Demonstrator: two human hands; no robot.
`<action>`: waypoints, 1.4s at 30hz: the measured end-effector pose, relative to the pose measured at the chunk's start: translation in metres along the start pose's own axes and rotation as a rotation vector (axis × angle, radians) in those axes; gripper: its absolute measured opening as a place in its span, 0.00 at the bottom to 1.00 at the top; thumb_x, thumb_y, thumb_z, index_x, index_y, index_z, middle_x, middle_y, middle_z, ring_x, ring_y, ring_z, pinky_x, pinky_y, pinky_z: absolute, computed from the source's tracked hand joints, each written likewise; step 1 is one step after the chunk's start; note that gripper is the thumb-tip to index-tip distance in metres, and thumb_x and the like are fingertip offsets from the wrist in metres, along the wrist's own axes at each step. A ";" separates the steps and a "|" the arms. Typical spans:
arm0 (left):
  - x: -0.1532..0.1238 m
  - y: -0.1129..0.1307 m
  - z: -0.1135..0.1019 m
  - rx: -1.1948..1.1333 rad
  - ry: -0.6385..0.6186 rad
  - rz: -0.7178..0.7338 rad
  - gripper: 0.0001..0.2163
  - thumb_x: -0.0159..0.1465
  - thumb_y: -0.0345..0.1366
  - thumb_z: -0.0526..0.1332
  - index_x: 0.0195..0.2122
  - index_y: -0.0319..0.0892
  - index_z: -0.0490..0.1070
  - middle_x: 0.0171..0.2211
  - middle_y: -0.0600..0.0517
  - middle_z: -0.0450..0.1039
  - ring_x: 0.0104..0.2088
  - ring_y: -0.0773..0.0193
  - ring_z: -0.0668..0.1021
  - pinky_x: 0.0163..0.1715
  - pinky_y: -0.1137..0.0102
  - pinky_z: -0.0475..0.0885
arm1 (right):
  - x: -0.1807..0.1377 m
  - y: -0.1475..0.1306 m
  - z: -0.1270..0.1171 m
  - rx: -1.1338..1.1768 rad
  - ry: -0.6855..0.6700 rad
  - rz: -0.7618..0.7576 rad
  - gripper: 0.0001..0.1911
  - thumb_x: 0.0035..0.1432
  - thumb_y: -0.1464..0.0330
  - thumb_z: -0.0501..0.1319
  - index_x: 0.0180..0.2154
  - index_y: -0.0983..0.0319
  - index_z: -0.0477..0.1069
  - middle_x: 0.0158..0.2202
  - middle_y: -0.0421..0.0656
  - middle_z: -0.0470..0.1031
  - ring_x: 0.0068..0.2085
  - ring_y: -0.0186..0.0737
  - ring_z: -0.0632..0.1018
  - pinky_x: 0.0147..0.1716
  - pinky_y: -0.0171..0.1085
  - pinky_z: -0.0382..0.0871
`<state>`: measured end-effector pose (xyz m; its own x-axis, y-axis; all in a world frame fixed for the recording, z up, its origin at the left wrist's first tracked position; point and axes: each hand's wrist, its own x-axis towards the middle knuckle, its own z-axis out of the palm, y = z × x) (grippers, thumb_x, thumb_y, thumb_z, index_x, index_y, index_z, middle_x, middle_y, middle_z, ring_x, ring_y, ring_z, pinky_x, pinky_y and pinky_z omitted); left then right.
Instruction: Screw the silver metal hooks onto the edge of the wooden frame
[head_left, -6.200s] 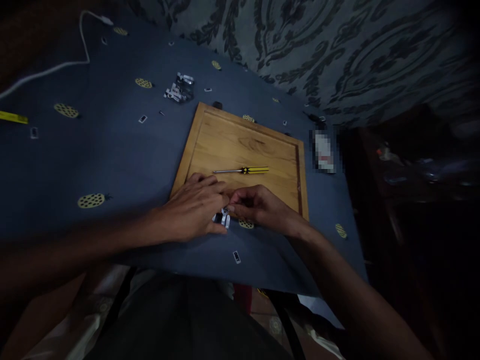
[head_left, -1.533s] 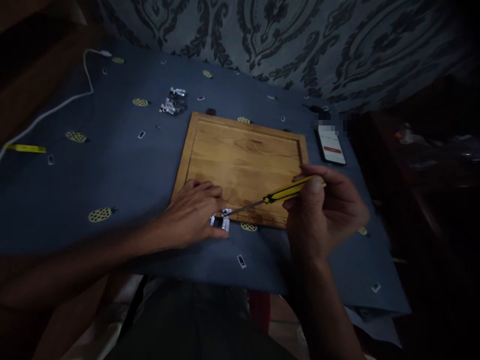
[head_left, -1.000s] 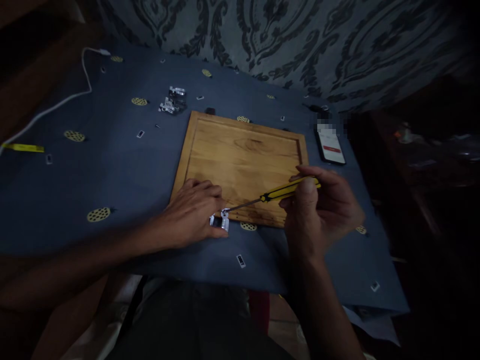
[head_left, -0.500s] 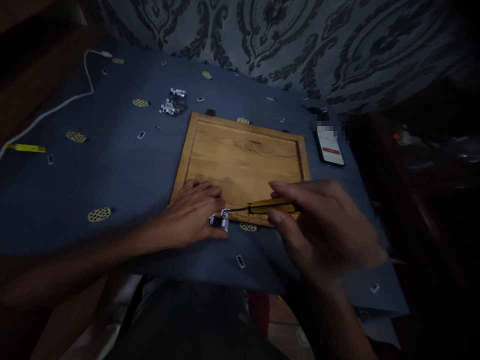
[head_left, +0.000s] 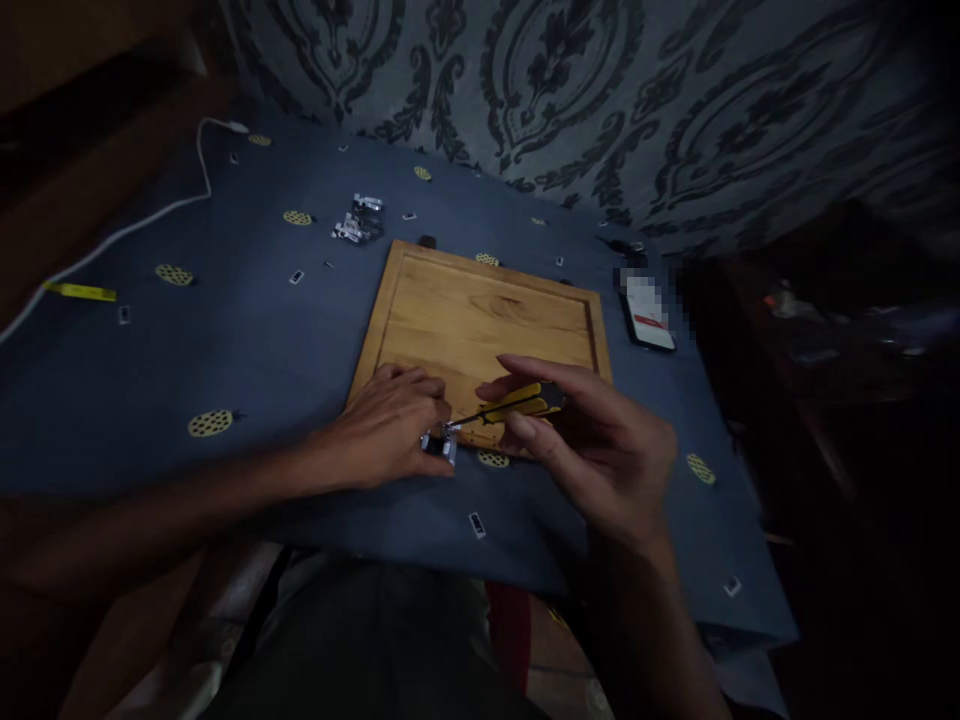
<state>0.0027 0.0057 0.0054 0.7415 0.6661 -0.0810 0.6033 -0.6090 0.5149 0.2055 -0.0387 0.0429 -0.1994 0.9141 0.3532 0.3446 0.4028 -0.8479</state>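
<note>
My left hand (head_left: 390,425) is closed over a small shiny metal part (head_left: 442,445) and presses it down at the near edge of a wooden board (head_left: 480,315). My right hand (head_left: 600,450) pinches the yellow-and-black handle of a small screwdriver (head_left: 517,402) between thumb and fingers. The screwdriver's thin shaft points left, and its tip rests on the metal part. Both hands sit over the blue patterned cloth (head_left: 225,350) that covers the table.
A heap of similar metal parts (head_left: 358,220) lies at the back left of the board. A phone (head_left: 646,313) lies to the board's right. A white cable (head_left: 127,232) and a yellow strip (head_left: 79,291) lie at the far left. A patterned curtain hangs behind.
My right hand took the screwdriver from the board, set its tip on the metal part, then slid along the handle closer to the part. My left hand stayed on the part.
</note>
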 end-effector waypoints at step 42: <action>0.000 0.001 -0.002 0.018 -0.005 0.002 0.17 0.59 0.48 0.75 0.43 0.42 0.79 0.43 0.49 0.76 0.50 0.51 0.75 0.51 0.60 0.61 | 0.004 0.032 0.013 0.299 0.171 0.042 0.18 0.62 0.54 0.69 0.49 0.56 0.79 0.40 0.44 0.85 0.18 0.31 0.74 0.16 0.35 0.75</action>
<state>0.0027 0.0064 0.0078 0.7442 0.6626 -0.0848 0.6070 -0.6178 0.4998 0.2037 -0.0231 0.0115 -0.0260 0.9344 0.3554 0.0600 0.3563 -0.9324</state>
